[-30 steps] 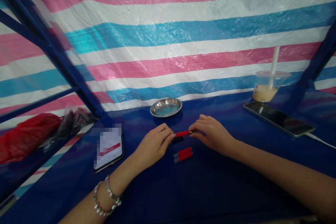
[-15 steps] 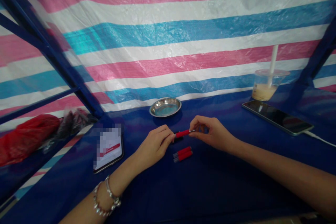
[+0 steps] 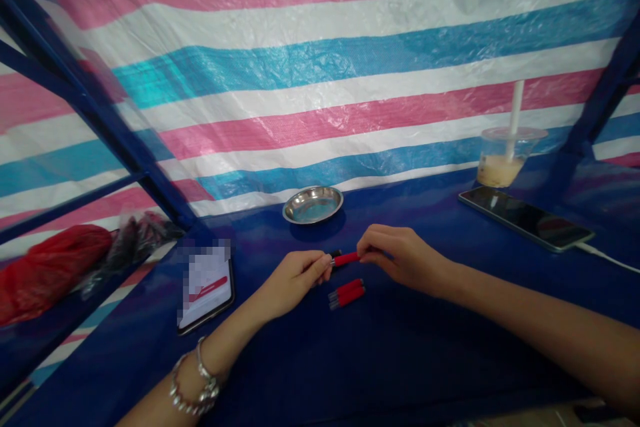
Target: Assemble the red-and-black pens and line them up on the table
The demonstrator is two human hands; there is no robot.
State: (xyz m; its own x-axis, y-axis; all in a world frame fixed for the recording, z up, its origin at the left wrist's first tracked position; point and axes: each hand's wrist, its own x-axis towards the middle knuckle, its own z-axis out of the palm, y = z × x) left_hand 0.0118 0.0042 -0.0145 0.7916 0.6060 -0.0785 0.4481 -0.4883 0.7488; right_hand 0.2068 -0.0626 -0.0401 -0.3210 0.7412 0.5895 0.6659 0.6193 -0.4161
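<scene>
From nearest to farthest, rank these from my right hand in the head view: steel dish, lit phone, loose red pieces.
From the right hand:
1. Loose red pieces, nearer your body, slightly left
2. Steel dish, beyond, leftward
3. Lit phone, farthest left

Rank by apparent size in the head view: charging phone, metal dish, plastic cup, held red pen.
1. Charging phone and plastic cup: too alike to rank
2. Metal dish
3. Held red pen, partly covered
</scene>
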